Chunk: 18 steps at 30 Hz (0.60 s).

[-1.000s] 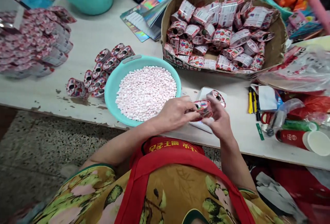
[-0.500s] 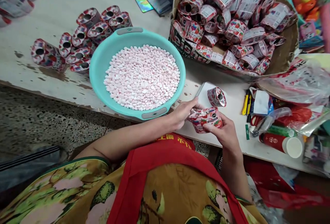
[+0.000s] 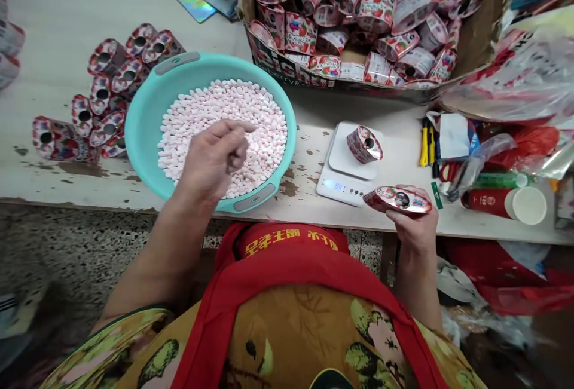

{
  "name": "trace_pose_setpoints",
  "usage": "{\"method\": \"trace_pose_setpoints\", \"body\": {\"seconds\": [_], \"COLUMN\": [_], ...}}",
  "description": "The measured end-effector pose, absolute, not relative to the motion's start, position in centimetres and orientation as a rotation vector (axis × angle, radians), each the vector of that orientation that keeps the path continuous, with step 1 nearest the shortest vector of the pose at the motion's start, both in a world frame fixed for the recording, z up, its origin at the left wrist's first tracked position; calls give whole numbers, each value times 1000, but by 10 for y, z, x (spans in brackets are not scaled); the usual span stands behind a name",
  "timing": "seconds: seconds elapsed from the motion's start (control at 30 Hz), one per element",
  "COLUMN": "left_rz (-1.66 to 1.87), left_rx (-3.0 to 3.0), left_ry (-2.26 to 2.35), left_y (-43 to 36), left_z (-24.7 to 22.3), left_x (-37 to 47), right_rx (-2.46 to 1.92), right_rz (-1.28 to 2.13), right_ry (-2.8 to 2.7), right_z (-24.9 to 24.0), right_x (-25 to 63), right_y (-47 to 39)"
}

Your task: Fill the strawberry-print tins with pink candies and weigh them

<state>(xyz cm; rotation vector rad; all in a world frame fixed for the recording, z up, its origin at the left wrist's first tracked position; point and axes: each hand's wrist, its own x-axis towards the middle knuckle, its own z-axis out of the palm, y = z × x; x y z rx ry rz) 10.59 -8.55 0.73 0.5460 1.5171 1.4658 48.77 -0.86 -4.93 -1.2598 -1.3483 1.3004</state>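
Observation:
My left hand (image 3: 215, 159) is over the teal bowl (image 3: 137, 132), thumb and fingers drawn together; whether anything is in them is hidden. Small pale pink candies (image 3: 264, 120) fill the bowl's bottom. On the right, my right hand (image 3: 419, 221) grips a red and pink printed candy packet (image 3: 381, 196) from its side, with the round hole in its end facing up. Just left of that packet, a white digital scale (image 3: 327, 187) has a lit blue display. Another printed packet (image 3: 359, 144) stands on its platform, hole up.
Several similar packets (image 3: 60, 138) stand left of the bowl. Behind, a cardboard box (image 3: 291, 72) holds many packets. Yellow cutters (image 3: 424, 144), a red cup (image 3: 487, 201) and plastic bags (image 3: 529, 90) lie at the right. The table's front edge runs before me.
My left hand has left the packet and moved left over the bowl. My right hand keeps the packet, now turned hole-up and farther right. The view has shifted, showing the scale fully.

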Motion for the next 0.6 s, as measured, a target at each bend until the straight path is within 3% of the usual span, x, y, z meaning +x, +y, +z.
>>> {"method": "trace_pose_setpoints", "body": {"seconds": [0.3,0.6], "left_rz": [1292,408], "left_rx": [874,1768], "left_ry": [1644,1487], "left_y": [-61,44], "left_z": [11,9], "left_x": [95,182], "right_rx": [-1404,-1485], "right_rz": [1252,1198], "right_ry": [-1075,-1222], "right_z": [-68,-72], "right_x": [511,508], "right_y": [-11,-15]}}
